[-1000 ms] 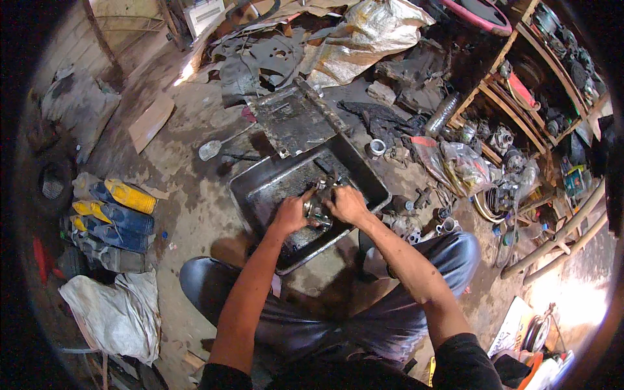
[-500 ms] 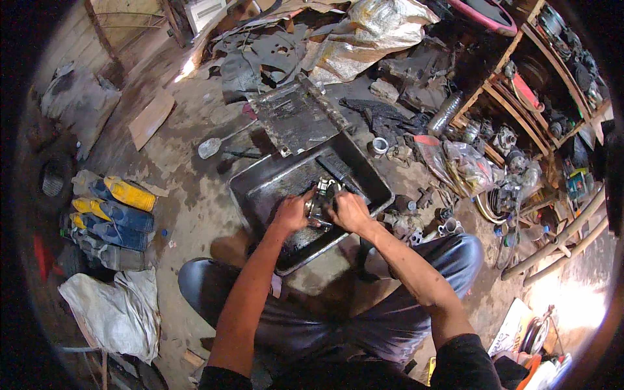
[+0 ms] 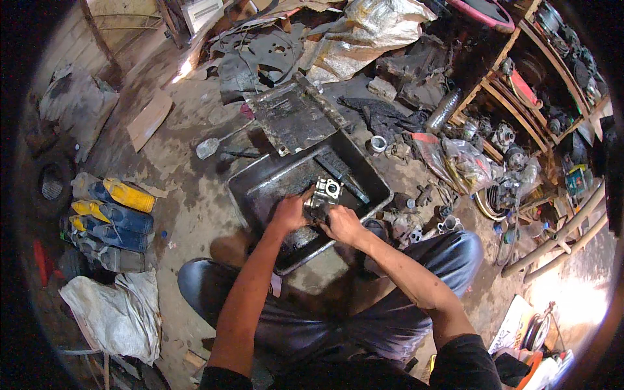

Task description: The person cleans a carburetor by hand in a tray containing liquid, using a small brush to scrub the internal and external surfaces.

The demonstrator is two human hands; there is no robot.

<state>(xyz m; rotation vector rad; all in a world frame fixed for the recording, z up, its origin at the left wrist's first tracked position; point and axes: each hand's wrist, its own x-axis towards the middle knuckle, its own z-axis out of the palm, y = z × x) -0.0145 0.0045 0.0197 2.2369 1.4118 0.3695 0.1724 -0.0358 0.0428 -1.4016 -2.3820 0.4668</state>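
Gripping a metal part (image 3: 327, 190), left hand (image 3: 292, 212) hovers over a black tray (image 3: 265, 187); right hand (image 3: 344, 225) touches the part, grip unclear.

Stained floor (image 3: 185, 188); wooden shelving (image 3: 498, 62); bright light (image 3: 575, 289) lower right

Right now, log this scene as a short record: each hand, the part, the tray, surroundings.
left hand: grips the metal part from its left side
right hand: at the part's near end; exact grip hidden
part position: above the black tray, round opening facing up
in tray: long dark tool, beyond the part
tray's far edge: overlapped by a grimy sheet
left floor: crumpled white sheeting
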